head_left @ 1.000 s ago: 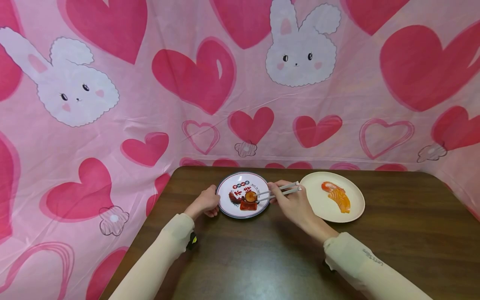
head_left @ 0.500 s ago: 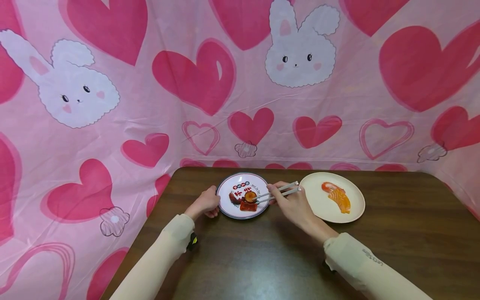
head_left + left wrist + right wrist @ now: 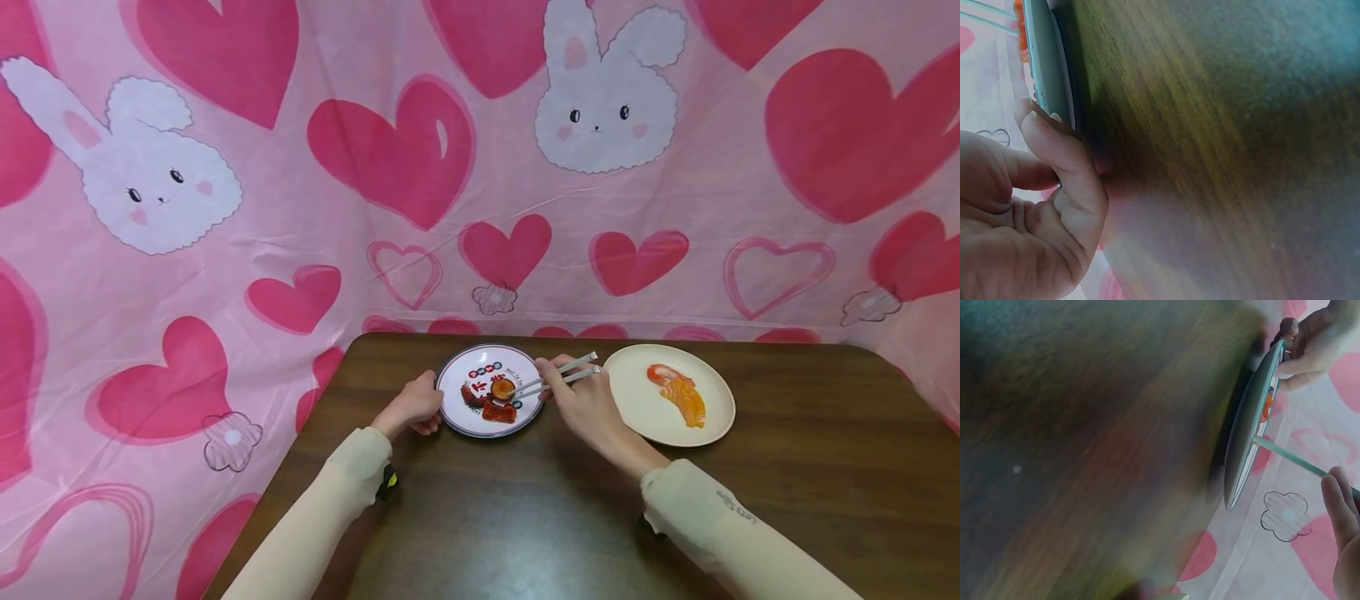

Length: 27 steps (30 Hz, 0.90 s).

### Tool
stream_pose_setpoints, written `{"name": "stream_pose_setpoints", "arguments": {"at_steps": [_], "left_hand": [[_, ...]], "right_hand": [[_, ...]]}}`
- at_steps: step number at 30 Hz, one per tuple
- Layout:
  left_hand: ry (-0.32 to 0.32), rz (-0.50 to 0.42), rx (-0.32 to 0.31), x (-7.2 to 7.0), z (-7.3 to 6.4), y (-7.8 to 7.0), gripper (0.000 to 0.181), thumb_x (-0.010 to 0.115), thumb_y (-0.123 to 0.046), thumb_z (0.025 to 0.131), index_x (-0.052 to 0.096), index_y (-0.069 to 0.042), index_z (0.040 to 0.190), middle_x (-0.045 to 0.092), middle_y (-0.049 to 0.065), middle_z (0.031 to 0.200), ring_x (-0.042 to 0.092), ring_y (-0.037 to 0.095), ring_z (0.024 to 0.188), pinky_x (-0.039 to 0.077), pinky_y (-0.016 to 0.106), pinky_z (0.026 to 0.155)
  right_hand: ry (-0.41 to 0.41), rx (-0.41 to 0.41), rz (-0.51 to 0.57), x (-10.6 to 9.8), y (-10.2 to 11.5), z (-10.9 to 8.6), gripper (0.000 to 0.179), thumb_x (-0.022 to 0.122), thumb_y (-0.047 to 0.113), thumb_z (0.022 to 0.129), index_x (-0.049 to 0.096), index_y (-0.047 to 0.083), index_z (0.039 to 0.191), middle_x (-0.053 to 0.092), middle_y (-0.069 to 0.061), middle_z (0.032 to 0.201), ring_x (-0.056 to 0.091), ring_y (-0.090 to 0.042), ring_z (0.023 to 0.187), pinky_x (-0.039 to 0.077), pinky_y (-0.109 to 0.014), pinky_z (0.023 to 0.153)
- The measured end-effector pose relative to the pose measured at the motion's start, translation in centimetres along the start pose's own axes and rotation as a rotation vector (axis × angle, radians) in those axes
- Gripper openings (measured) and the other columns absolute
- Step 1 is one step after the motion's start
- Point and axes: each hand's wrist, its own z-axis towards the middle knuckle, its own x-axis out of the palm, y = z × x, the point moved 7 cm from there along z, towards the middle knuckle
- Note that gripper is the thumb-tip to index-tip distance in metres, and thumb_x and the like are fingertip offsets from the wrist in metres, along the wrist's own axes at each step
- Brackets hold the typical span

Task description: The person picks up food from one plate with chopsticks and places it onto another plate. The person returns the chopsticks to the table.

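My left hand (image 3: 414, 404) grips the left rim of a small white plate (image 3: 467, 367) with a blue edge and red print, thumb over the top in the right wrist view. On it lie a round golden-brown food piece (image 3: 502, 387), a glazed reddish slab (image 3: 498, 412) in front and a dark red, bumpy piece (image 3: 472, 395) to the left. My right hand (image 3: 588, 408), at the plate's right side, holds a pair of pale chopsticks (image 3: 564, 375). Their tips meet close together at the right side of the round piece.
To the right stands a larger cream plate (image 3: 630, 400) bearing a red-and-white shrimp-like piece (image 3: 662, 372) and an orange salmon-like slice (image 3: 684, 402). The brown wooden table (image 3: 487, 517) ends at a pink cloth backdrop (image 3: 420, 158) with hearts and rabbits.
The chopsticks' rear ends have risen slightly and their tips have drawn together beside the round piece. The glazed slab has turned a little. The left hand keeps its hold on the rim.
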Motion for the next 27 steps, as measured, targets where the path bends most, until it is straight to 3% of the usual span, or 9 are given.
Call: {"name": "stream_pose_setpoints", "arguments": {"at_steps": [6, 12, 17, 27], "left_hand": [[-0.001, 0.001, -0.001, -0.1, 0.0, 0.0, 0.061, 0.054, -0.015, 0.108, 0.027, 0.003, 0.160, 0.062, 0.018, 0.078, 0.057, 0.022, 0.053, 0.056, 0.030, 0.049], [-0.004, 0.001, 0.003, 0.0, -0.2, -0.1, 0.058, 0.054, -0.015, 0.108, 0.030, 0.003, 0.158, 0.062, 0.018, 0.078, 0.056, 0.022, 0.052, 0.055, 0.030, 0.048], [-0.001, 0.002, 0.004, 0.3, -0.2, -0.3, 0.057, 0.053, -0.015, 0.109, 0.030, 0.003, 0.158, 0.062, 0.018, 0.077, 0.056, 0.021, 0.051, 0.055, 0.029, 0.047], [-0.006, 0.002, 0.010, 0.0, -0.3, -0.3, 0.057, 0.053, -0.014, 0.109, 0.029, 0.004, 0.158, 0.061, 0.018, 0.077, 0.056, 0.021, 0.051, 0.054, 0.030, 0.046]], "right_hand": [[0.001, 0.006, 0.005, 0.1, -0.3, 0.5, 0.021, 0.070, 0.019, 0.104, 0.075, 0.001, 0.094, 0.074, -0.013, 0.076, 0.073, -0.030, 0.063, 0.063, -0.047, 0.064], [0.010, 0.034, 0.025, 0.4, -0.7, 0.8, 0.020, 0.070, 0.019, 0.103, 0.076, 0.001, 0.097, 0.075, -0.015, 0.078, 0.074, -0.027, 0.063, 0.064, -0.043, 0.065], [0.006, 0.070, 0.061, 0.4, -1.1, 0.7, 0.020, 0.070, 0.017, 0.103, 0.076, -0.002, 0.101, 0.075, -0.021, 0.083, 0.075, -0.033, 0.065, 0.063, -0.050, 0.067], [-0.026, 0.091, 0.113, -0.5, -1.6, 1.0, 0.029, 0.069, 0.025, 0.105, 0.075, -0.003, 0.098, 0.074, -0.026, 0.083, 0.074, -0.033, 0.063, 0.063, -0.043, 0.063]]}}
